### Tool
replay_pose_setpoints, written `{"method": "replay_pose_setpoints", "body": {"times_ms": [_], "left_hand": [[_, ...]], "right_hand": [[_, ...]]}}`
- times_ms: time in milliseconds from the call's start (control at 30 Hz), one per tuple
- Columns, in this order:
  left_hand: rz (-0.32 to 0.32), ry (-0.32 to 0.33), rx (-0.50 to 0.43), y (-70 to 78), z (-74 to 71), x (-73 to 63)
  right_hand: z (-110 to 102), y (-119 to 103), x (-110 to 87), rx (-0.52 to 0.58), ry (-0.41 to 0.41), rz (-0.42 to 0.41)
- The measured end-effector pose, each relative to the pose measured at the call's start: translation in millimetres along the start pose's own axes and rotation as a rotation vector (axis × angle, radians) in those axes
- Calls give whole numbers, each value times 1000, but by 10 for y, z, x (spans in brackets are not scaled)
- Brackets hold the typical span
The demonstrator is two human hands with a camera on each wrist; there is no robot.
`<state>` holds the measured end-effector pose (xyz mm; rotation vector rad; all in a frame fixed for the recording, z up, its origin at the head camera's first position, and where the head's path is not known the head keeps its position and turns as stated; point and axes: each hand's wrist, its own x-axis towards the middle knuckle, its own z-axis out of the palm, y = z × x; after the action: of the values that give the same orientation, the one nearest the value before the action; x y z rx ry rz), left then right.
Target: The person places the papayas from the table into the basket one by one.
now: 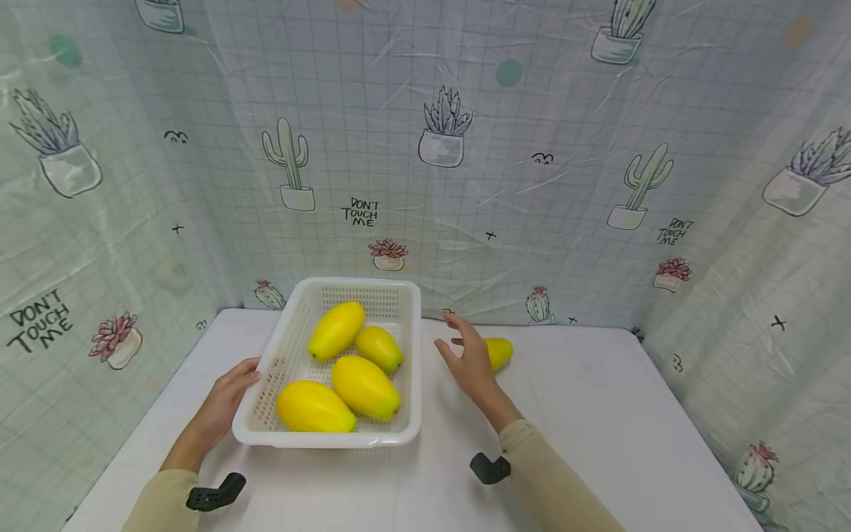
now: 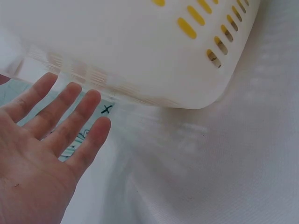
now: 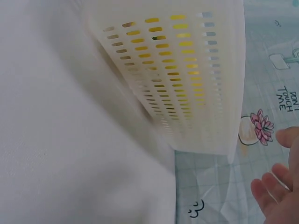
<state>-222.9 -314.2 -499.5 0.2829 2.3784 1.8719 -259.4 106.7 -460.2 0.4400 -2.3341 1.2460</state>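
A white plastic basket [image 1: 412, 355] with slotted sides holds several smooth yellow mango-like fruits [image 1: 364, 388]. At the basket's left side is my left hand [image 1: 222, 403], its fingertips right at the rim in the head view. The left wrist view shows its fingers straight and spread beside the basket's wall [image 2: 140, 60]. My right hand [image 1: 472, 362] hovers to the right of the basket, fingers spread and nothing in them. Behind it, partly hidden by the hand, another yellow fruit [image 1: 501, 353] lies on the table.
The white table [image 1: 585, 428] runs back to a hanging curtain [image 1: 532, 192] printed with potted cacti, which also encloses both sides. Dark wrist-worn devices [image 1: 490, 468] show at both sleeves.
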Motion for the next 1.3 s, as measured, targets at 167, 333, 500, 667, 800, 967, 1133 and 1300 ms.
{"method": "replay_pose_setpoints", "body": {"times_ms": [167, 333, 500, 667, 800, 967, 1133, 1300], "left_hand": [[14, -6, -7, -18, -8, 15], [23, -13, -12, -19, -8, 14], [24, -14, -5, -16, 2, 0], [23, -8, 1, -19, 2, 0], [22, -7, 3, -24, 2, 4], [23, -10, 2, -30, 7, 6], [18, -10, 1, -29, 7, 12], [16, -11, -3, -40, -2, 20]], "right_hand": [[-20, 44, -14, -27, 15, -7], [-50, 84, -28, -46, 26, 28], [-88, 120, -32, -56, 32, 66], [-128, 177, -35, -101, 24, 110], [-167, 226, -38, -127, 20, 135], [-219, 286, -50, -129, 27, 155], [-270, 326, -59, -152, 29, 183], [-294, 360, -76, -164, 18, 217]]}}
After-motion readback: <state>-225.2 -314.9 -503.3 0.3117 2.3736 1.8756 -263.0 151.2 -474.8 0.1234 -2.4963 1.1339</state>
